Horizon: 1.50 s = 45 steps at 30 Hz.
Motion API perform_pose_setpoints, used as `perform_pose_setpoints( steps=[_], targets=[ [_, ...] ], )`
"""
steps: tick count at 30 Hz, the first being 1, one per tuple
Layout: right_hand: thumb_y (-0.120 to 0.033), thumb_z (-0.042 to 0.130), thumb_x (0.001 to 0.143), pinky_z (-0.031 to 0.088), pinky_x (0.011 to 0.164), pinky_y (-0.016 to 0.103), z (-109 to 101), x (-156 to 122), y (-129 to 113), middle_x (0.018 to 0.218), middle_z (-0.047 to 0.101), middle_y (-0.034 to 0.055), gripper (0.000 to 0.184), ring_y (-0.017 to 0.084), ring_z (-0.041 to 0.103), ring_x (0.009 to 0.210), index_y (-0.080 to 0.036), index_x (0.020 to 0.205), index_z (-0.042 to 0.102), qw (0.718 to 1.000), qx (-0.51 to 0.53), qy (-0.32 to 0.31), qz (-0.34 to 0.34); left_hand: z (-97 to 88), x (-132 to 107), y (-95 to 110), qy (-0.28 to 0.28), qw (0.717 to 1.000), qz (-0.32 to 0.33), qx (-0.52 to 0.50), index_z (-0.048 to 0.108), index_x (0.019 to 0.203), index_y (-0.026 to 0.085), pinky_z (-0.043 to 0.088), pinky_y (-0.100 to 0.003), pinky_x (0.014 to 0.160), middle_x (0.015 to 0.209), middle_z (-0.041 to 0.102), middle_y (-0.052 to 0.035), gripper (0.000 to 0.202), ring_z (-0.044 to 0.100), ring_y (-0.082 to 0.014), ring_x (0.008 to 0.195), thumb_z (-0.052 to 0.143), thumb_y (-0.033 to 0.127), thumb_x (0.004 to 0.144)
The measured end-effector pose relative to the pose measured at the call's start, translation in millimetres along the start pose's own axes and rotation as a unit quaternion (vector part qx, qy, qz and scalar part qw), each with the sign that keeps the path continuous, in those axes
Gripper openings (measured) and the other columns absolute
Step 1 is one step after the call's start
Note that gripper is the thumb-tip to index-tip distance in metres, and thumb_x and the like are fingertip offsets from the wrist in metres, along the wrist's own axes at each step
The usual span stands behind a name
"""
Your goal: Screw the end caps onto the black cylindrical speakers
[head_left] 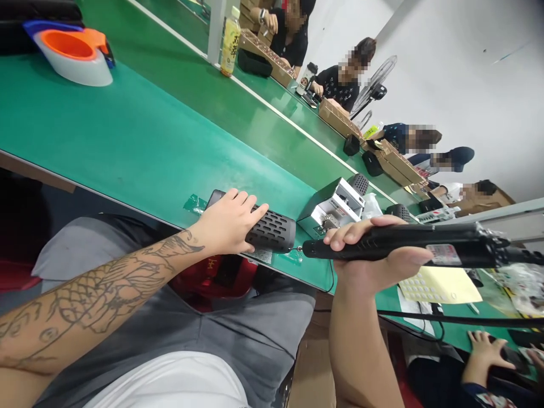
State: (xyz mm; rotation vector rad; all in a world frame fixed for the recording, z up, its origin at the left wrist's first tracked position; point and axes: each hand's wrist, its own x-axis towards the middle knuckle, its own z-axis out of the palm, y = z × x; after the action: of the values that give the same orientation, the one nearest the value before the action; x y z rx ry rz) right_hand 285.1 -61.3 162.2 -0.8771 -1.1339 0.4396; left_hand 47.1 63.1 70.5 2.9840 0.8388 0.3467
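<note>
My left hand (pixel 232 221) is wrapped over a black cylindrical housing with slotted holes (pixel 274 229), which lies on its side at the near edge of the green table. My right hand (pixel 369 266) grips a black electric screwdriver (pixel 408 241), held level with its bit pointing left. The bit's tip is at the right end of the housing; whether it sits in a screw cannot be made out. Clear green-looking tape (pixel 194 205) lies beneath the housing. Just behind the bit stands a silver and black box-shaped machine (pixel 335 207), like a screw feeder.
An orange and white tape dispenser (pixel 70 54) stands at the far left. A yellow drink bottle (pixel 230 42) stands by a post. Cardboard trays (pixel 340 118) line the far side, where several people sit. A dark cable (pixel 459 320) crosses at right, near another person's hand (pixel 488 348).
</note>
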Motion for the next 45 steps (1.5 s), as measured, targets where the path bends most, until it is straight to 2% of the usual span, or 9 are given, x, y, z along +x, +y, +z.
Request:
perform_pose_setpoints(
  steps=[7,13,20,25,33,35,38,41,45],
  targets=[
    [-0.085,0.094,0.091,0.06,0.05,0.032,13,-6,14,0.063,0.07,-0.0053,0.06,0.019,0.067,0.045,-0.027,0.101,0.08,1.0,0.012,0.0,0.023,-2.6,2,1,-0.006,1.0,-0.002,0.003,0.065,0.176,0.01,0.046,-0.055,0.115,0.147,0.078,-0.0281,0.108,0.07,-0.048,0.132,0.101,0.064,0.09],
    [-0.088,0.093,0.089,0.059,0.048,0.035,20,-9,19,0.06,0.069,-0.0045,0.065,0.02,0.064,0.042,-0.027,0.091,0.074,0.999,-0.018,0.002,0.026,-6.2,2,3,-0.022,1.0,0.0,0.018,0.064,0.176,0.01,0.045,-0.055,0.115,0.148,0.078,-0.0286,0.105,0.071,-0.0476,0.133,0.097,0.066,0.094],
    [-0.079,0.097,0.09,0.058,0.047,0.035,28,-10,20,0.062,0.068,-0.006,0.057,0.018,0.061,0.041,-0.028,0.09,0.072,0.998,-0.003,-0.059,0.031,-0.2,1,1,0.013,1.0,-0.002,-0.005,0.069,0.171,0.014,0.046,-0.057,0.115,0.144,0.079,-0.0275,0.102,0.071,-0.0484,0.13,0.101,0.062,0.088],
    [-0.075,0.102,0.086,0.06,0.049,0.032,25,-7,24,0.062,0.069,-0.0064,0.056,0.016,0.062,0.043,-0.027,0.09,0.074,0.996,0.017,-0.072,0.057,-3.2,2,3,-0.001,1.0,-0.007,-0.011,0.069,0.172,0.006,0.046,-0.056,0.113,0.142,0.079,-0.0309,0.105,0.072,-0.049,0.129,0.101,0.062,0.089],
    [-0.076,0.103,0.085,0.063,0.055,0.033,25,-12,18,0.064,0.069,-0.0053,0.059,0.016,0.064,0.047,-0.025,0.09,0.075,0.995,-0.005,-0.067,0.074,-3.9,2,4,-0.005,1.0,-0.01,0.006,0.068,0.172,0.009,0.047,-0.056,0.112,0.142,0.08,-0.0294,0.103,0.073,-0.048,0.129,0.098,0.065,0.091],
    [-0.083,0.096,0.09,0.063,0.054,0.034,21,-3,15,0.064,0.067,-0.0053,0.062,0.017,0.066,0.047,-0.025,0.093,0.075,0.996,-0.026,-0.039,0.071,-3.5,2,4,-0.003,1.0,-0.011,0.009,0.068,0.172,0.008,0.047,-0.056,0.112,0.141,0.08,-0.0296,0.103,0.073,-0.0484,0.129,0.098,0.065,0.092],
    [-0.083,0.083,0.102,0.059,0.051,0.033,6,24,16,0.063,0.063,-0.0061,0.059,0.018,0.064,0.047,-0.025,0.098,0.075,0.992,-0.096,0.08,0.001,-4.8,2,5,-0.011,1.0,-0.018,0.011,0.066,0.175,0.006,0.047,-0.057,0.113,0.142,0.079,-0.0308,0.104,0.072,-0.0493,0.129,0.096,0.064,0.094],
    [-0.072,0.082,0.105,0.057,0.05,0.033,-19,56,30,0.062,0.062,-0.0053,0.048,0.018,0.064,0.049,-0.026,0.095,0.073,0.955,-0.22,0.188,-0.069,-7.5,2,7,-0.021,0.999,-0.031,0.005,0.065,0.176,0.006,0.047,-0.057,0.114,0.143,0.079,-0.0302,0.104,0.073,-0.0492,0.13,0.096,0.063,0.095],
    [-0.063,0.076,0.103,0.059,0.056,0.036,-50,75,57,0.061,0.066,-0.0043,0.039,0.021,0.067,0.051,-0.029,0.088,0.064,0.91,-0.338,0.231,-0.062,-9.8,3,10,-0.041,0.998,-0.045,0.005,0.062,0.179,0.005,0.046,-0.057,0.117,0.143,0.078,-0.03,0.104,0.073,-0.0491,0.133,0.093,0.063,0.098]
  ],
)
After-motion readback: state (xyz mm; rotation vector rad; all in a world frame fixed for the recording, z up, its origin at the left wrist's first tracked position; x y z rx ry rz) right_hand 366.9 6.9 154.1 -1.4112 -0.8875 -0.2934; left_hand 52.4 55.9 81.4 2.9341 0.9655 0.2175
